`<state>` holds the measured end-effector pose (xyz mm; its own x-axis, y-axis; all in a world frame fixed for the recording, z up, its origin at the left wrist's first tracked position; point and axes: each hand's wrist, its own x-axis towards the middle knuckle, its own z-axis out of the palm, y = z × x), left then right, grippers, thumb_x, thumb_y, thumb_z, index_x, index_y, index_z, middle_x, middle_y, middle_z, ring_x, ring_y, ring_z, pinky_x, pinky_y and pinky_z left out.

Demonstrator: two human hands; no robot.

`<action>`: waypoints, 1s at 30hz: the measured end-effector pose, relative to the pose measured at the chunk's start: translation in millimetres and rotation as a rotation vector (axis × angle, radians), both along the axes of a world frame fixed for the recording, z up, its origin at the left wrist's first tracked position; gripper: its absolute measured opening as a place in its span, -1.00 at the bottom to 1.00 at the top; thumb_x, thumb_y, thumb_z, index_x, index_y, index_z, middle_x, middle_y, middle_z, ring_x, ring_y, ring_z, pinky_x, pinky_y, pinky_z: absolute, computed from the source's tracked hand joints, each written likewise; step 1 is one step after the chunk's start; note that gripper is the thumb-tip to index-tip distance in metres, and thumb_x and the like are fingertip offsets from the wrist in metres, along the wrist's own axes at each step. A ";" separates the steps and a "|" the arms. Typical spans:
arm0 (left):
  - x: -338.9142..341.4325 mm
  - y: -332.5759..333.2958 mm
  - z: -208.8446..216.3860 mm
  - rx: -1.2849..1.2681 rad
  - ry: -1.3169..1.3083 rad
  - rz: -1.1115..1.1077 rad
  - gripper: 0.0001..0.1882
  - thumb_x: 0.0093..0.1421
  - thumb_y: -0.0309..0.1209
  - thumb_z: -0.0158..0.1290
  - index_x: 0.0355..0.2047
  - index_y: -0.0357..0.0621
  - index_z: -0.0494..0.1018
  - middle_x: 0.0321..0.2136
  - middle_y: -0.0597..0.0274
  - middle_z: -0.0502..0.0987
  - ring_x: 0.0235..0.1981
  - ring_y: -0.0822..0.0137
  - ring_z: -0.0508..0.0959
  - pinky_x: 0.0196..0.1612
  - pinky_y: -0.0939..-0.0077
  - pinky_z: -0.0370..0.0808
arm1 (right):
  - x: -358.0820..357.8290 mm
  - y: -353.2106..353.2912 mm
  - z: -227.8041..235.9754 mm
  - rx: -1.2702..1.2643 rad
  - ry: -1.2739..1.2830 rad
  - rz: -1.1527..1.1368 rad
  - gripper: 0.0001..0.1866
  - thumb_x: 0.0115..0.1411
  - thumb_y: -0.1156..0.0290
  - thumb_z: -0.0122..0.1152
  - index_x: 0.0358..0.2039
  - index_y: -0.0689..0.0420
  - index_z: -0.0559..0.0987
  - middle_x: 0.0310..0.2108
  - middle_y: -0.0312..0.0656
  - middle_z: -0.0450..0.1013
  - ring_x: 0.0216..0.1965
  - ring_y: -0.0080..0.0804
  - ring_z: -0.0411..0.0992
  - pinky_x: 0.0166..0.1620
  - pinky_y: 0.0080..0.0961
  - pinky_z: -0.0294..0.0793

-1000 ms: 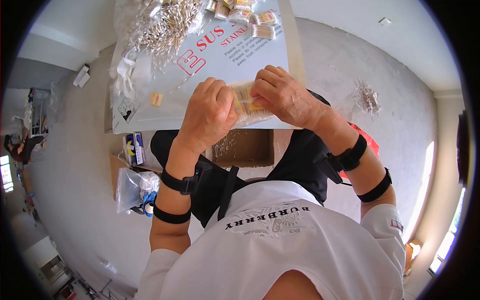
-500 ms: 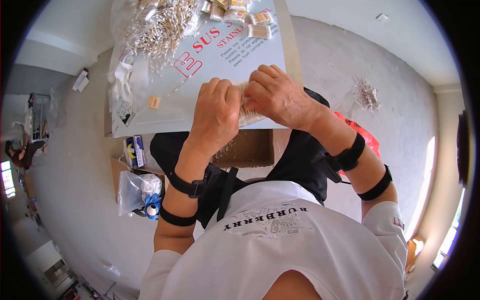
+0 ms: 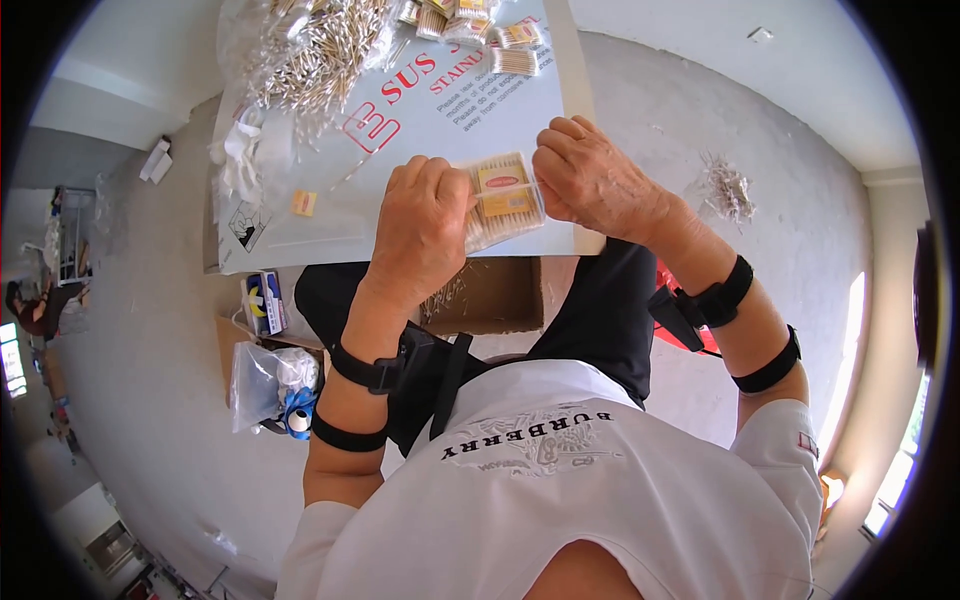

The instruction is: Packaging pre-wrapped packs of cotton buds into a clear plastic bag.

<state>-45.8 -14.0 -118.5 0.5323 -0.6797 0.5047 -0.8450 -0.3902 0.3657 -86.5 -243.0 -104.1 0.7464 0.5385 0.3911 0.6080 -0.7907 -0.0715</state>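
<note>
A clear plastic packet of cotton swabs (image 3: 505,219) with a yellow card inside lies near the front edge of the table, between my two hands. My left hand (image 3: 420,222) is closed on its left side, fingers curled. At the right side my right hand (image 3: 590,182) is closed in a pinch on the packet, where a narrow clear band runs across the packet's middle. My fingertips are partly hidden behind the knuckles. A small yellow card (image 3: 304,203) lies on the table, left of my left hand.
A big heap of loose cotton swabs (image 3: 325,60) sits at the table's back left, with several filled packets (image 3: 515,62) to its right. White gloves or cloth (image 3: 240,160) lie at the left edge. Below is an open cardboard box (image 3: 500,300); scattered swabs (image 3: 727,190) lie on the floor.
My right hand has moved right, away from my left hand. The packet's face and yellow card, covered before, now show between them.
</note>
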 end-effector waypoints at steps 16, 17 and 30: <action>-5.3 -10.4 5.2 -0.017 -0.014 0.003 -0.82 0.01 -0.61 0.11 -0.44 -0.22 0.30 -0.47 0.06 0.35 -0.39 -0.01 0.36 -0.32 0.11 0.30 | -21.2 17.9 24.5 0.428 -0.007 -0.146 -0.74 -0.07 0.50 0.31 -0.30 0.16 0.52 -0.29 -0.15 0.38 -0.21 -0.14 0.36 -0.11 -0.26 0.38; -4.6 -11.0 4.5 -0.016 -0.018 0.002 -0.82 0.01 -0.61 0.11 -0.44 -0.22 0.30 -0.47 0.06 0.35 -0.39 -0.01 0.36 -0.32 0.11 0.30 | -21.9 26.8 17.7 0.368 0.076 -0.117 -0.74 -0.08 0.48 0.32 -0.32 0.16 0.52 -0.28 -0.17 0.39 -0.17 -0.17 0.36 -0.09 -0.27 0.35; -3.3 -13.9 12.3 0.018 -0.035 0.078 -0.83 -0.13 -0.64 0.08 -0.54 -0.23 0.31 -0.54 0.11 0.36 -0.42 0.05 0.42 -0.34 0.17 0.39 | -12.4 46.7 -12.8 0.321 0.110 -0.151 -0.81 0.04 0.57 0.20 -0.39 0.23 0.35 -0.38 -0.06 0.29 -0.28 -0.05 0.31 -0.13 -0.21 0.37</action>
<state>-49.1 -27.9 -106.2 0.5662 -0.6463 0.5116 -0.8240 -0.4613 0.3290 -98.9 -196.3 -116.9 0.8548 0.2824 0.4353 0.4614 -0.7975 -0.3887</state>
